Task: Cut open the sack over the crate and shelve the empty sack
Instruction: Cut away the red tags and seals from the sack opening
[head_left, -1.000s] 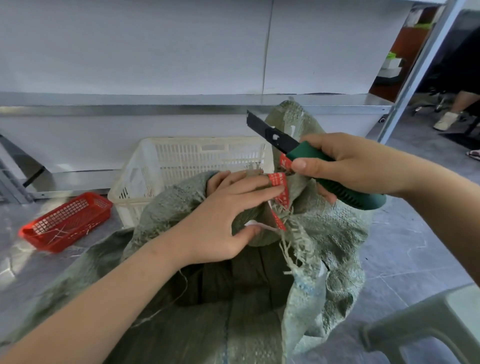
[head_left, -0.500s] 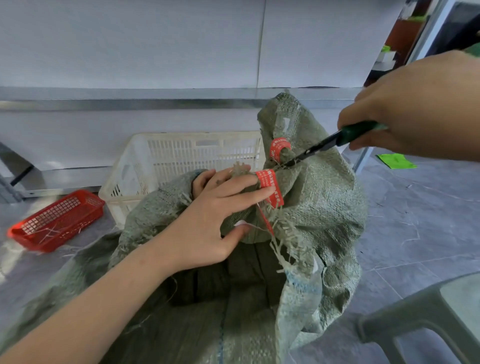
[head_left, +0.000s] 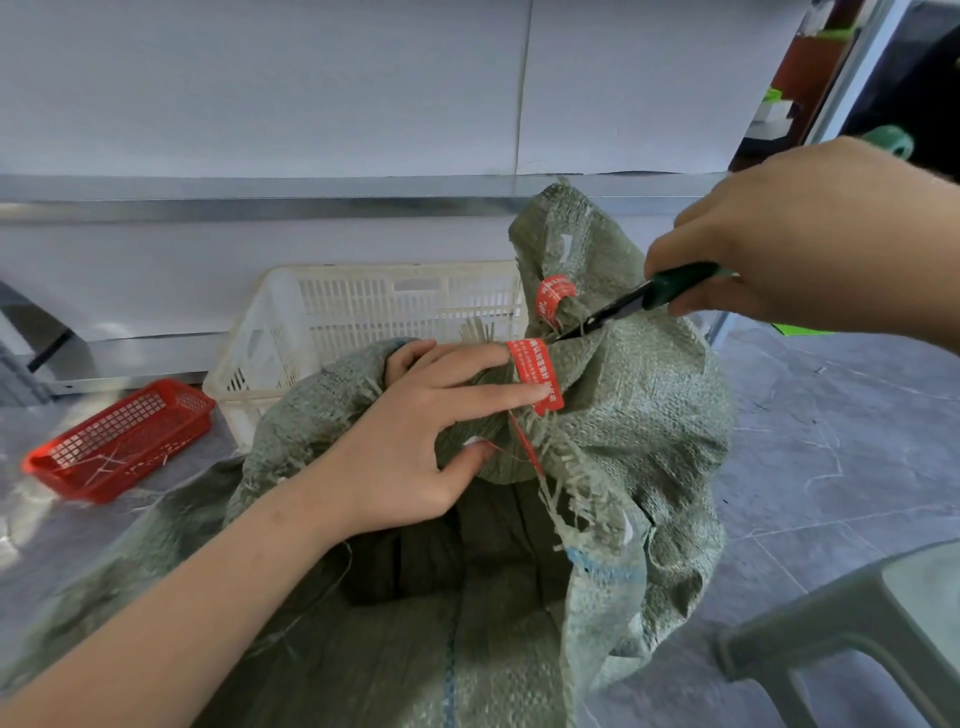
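Grey floor (head_left: 831, 441), white crate (head_left: 363, 322) mid-frame; left hand (head_left: 415, 436) clamps the sack (head_left: 649, 415) neck; right hand (head_left: 810, 234) grips the knife (head_left: 639, 301), blade slanting down-left into the sack.

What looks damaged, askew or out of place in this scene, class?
The green woven sack is frayed: loose fibres hang from its gathered mouth beside the left hand. Cut strands litter the red basket on the floor. The right hand holds the utility knife against the sack.

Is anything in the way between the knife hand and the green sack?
Nothing visible. The right hand holds the green-handled knife, whose blade tip already meets the green woven sack between two red tape ties.
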